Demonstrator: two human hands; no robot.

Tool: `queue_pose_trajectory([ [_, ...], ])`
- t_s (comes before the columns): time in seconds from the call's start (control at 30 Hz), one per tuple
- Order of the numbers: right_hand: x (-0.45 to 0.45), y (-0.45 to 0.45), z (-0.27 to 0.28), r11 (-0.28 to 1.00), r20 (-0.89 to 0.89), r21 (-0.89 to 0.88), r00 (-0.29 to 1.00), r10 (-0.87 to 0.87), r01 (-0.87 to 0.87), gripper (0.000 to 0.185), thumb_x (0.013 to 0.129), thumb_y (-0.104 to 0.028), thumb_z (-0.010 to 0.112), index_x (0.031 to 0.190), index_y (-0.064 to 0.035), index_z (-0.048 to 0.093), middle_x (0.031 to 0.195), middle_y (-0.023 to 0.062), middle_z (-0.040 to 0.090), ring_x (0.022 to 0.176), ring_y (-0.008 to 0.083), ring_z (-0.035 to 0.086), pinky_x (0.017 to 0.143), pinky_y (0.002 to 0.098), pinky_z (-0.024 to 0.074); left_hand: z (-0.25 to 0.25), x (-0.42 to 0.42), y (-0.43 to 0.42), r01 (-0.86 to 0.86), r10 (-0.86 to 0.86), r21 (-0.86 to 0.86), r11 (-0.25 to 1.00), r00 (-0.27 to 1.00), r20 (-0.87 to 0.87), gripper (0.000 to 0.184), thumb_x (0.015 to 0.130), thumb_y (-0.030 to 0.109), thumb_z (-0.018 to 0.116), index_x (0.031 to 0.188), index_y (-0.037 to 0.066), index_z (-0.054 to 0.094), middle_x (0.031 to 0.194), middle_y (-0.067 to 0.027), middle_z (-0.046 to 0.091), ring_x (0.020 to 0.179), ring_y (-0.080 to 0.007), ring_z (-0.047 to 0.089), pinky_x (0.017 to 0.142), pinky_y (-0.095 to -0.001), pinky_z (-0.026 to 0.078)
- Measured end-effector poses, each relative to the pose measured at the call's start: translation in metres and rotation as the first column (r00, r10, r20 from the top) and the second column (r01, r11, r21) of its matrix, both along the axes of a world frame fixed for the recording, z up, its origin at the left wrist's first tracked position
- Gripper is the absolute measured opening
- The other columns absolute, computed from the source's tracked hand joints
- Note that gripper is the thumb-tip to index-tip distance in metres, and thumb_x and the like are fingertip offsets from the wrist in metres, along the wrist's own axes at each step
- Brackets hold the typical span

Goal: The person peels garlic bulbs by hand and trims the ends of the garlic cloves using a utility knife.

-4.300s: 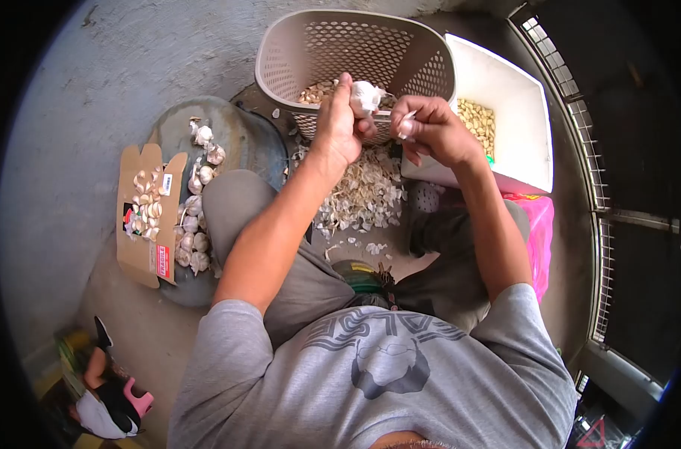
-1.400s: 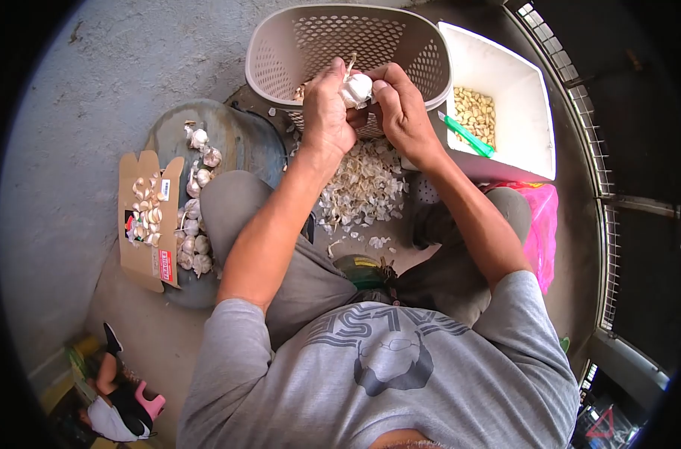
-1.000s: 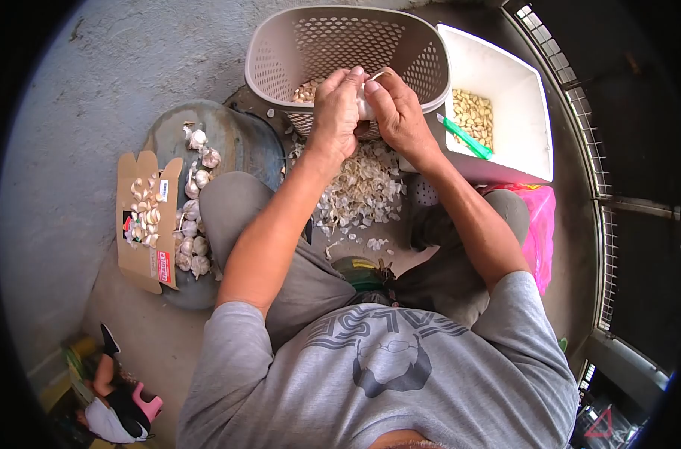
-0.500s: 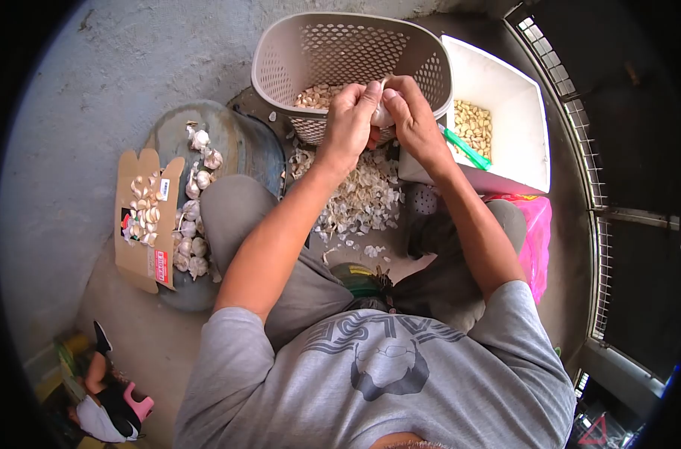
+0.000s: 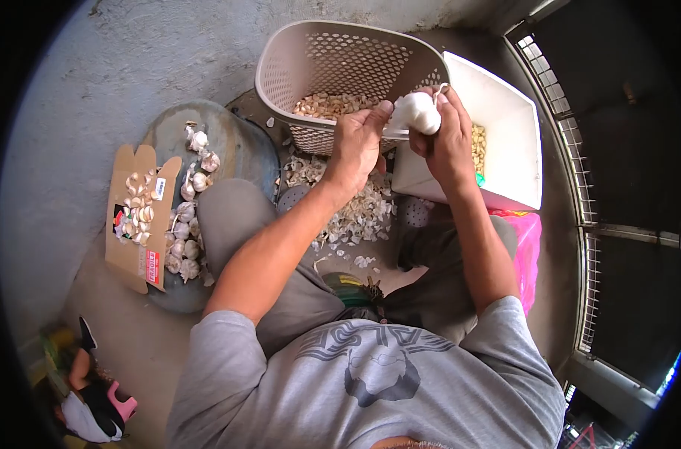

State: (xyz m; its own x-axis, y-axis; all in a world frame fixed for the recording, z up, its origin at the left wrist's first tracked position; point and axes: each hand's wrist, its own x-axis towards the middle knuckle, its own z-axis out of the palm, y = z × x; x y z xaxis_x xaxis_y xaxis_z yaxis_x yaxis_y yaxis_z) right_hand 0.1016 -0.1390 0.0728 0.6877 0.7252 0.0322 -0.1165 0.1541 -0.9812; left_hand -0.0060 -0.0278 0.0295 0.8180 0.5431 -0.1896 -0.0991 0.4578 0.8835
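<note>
In my right hand (image 5: 451,142) is a white garlic bulb (image 5: 419,112), its thin stem curling up by the fingertips. The fingers are closed around the bulb's right side. My left hand (image 5: 357,146) is closed too, with thumb and forefinger pinching at the bulb's left edge; whether they grip the bulb or only its skin is hard to see. Both hands are raised over the front rim of a brown-grey perforated basket (image 5: 310,133), which has loose garlic cloves (image 5: 331,105) in the bottom.
White foam box (image 5: 509,168) at right holds peeled cloves (image 5: 478,150) and something green (image 5: 480,179). Papery garlic skins (image 5: 359,213) litter the floor between my feet. At left, whole garlic bulbs (image 5: 183,243) and a cardboard piece (image 5: 123,258) with cloves rest on a round surface (image 5: 239,146). Pink bag (image 5: 529,247) at right.
The garlic bulb has shifted up and right and now shows fully in my right hand. My left hand has drawn apart from the right and turned slightly. The view has moved a little.
</note>
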Motion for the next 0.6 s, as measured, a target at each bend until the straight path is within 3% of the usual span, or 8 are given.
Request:
queue_pose_trajectory([
  [0.03,0.003,0.000,-0.004,1.000,-0.116,0.011,0.993,-0.024,0.026,0.031,0.110,-0.029,0.040,0.112,-0.0065,0.060,0.078,0.0042,0.060,0.052,0.0078,0.047,0.043,0.0249,0.0333,0.001,0.000,0.000,-0.021,0.020,0.072,0.997,1.000,0.017,0.045,0.104,0.049,0.058,0.088,0.007,0.063,0.058,0.0052,0.047,0.041,-0.0047,0.044,0.038,-0.0238,0.041],
  [0.1,0.013,-0.002,-0.017,0.997,-0.176,-0.074,0.984,0.002,-0.016,0.032,0.110,-0.031,0.041,0.114,-0.0062,0.061,0.079,0.0036,0.060,0.053,0.0084,0.048,0.043,0.0249,0.0350,0.000,-0.001,0.004,-0.026,0.007,0.205,0.978,0.996,0.091,0.048,0.105,0.052,0.055,0.088,0.007,0.059,0.062,0.0046,0.047,0.046,-0.0042,0.047,0.043,-0.0215,0.044],
  [0.2,0.012,-0.002,-0.033,0.991,-0.156,-0.130,0.988,0.012,-0.032,0.034,0.111,-0.034,0.042,0.119,-0.0055,0.060,0.080,0.0031,0.059,0.054,0.0094,0.048,0.045,0.0249,0.0358,-0.001,0.001,0.000,0.036,-0.035,0.251,0.967,0.999,-0.009,0.043,0.106,0.047,0.055,0.092,0.007,0.057,0.070,0.0017,0.051,0.050,-0.0049,0.051,0.042,-0.0218,0.044],
  [0.3,0.002,0.004,-0.034,0.995,-0.109,-0.103,0.994,-0.018,0.007,0.035,0.111,-0.034,0.042,0.121,-0.0055,0.059,0.077,0.0033,0.055,0.052,0.0093,0.044,0.044,0.0249,0.0333,-0.011,0.004,-0.002,0.053,-0.063,0.103,0.993,0.994,0.091,0.032,0.109,0.035,0.055,0.095,0.006,0.056,0.074,-0.0008,0.053,0.051,-0.0064,0.052,0.043,-0.0220,0.045],
  [0.37,0.010,0.002,-0.037,0.992,-0.409,-0.016,0.906,0.107,-0.124,0.036,0.111,-0.036,0.043,0.119,-0.0056,0.061,0.073,0.0027,0.053,0.049,0.0084,0.041,0.042,0.0248,0.0306,-0.012,0.005,-0.004,0.048,-0.038,-0.038,0.998,0.974,0.224,0.027,0.109,0.027,0.054,0.092,0.005,0.057,0.072,0.0001,0.053,0.049,-0.0073,0.050,0.042,-0.0232,0.044],
  [0.47,0.013,0.000,-0.028,0.984,-0.627,0.085,0.759,0.176,-0.158,0.040,0.109,-0.041,0.045,0.113,-0.0053,0.064,0.066,0.0021,0.050,0.041,0.0077,0.031,0.037,0.0252,0.0252,-0.014,0.002,0.001,0.043,-0.042,0.428,0.903,0.999,-0.010,0.029,0.108,0.024,0.054,0.088,0.005,0.058,0.070,0.0007,0.054,0.047,-0.0075,0.049,0.042,-0.0239,0.043],
  [0.53,0.022,-0.005,-0.019,0.925,-0.665,0.270,0.643,0.381,-0.268,0.044,0.109,-0.044,0.044,0.109,-0.0048,0.063,0.067,0.0034,0.051,0.040,0.0087,0.030,0.036,0.0256,0.0251,-0.010,-0.002,0.002,0.088,-0.087,0.409,0.908,0.996,-0.022,0.029,0.108,0.027,0.054,0.091,0.004,0.060,0.072,0.0001,0.057,0.048,-0.0067,0.049,0.043,-0.0229,0.043],
  [0.6,0.026,-0.007,-0.015,0.963,-0.619,0.137,0.740,0.265,-0.230,0.043,0.108,-0.043,0.045,0.104,-0.0046,0.063,0.066,0.0039,0.052,0.040,0.0091,0.032,0.036,0.0260,0.0262,-0.004,-0.006,0.000,0.126,-0.124,0.386,0.914,0.992,-0.030,0.030,0.108,0.029,0.053,0.095,0.003,0.062,0.075,-0.0005,0.060,0.049,-0.0058,0.050,0.044,-0.0219,0.043],
])
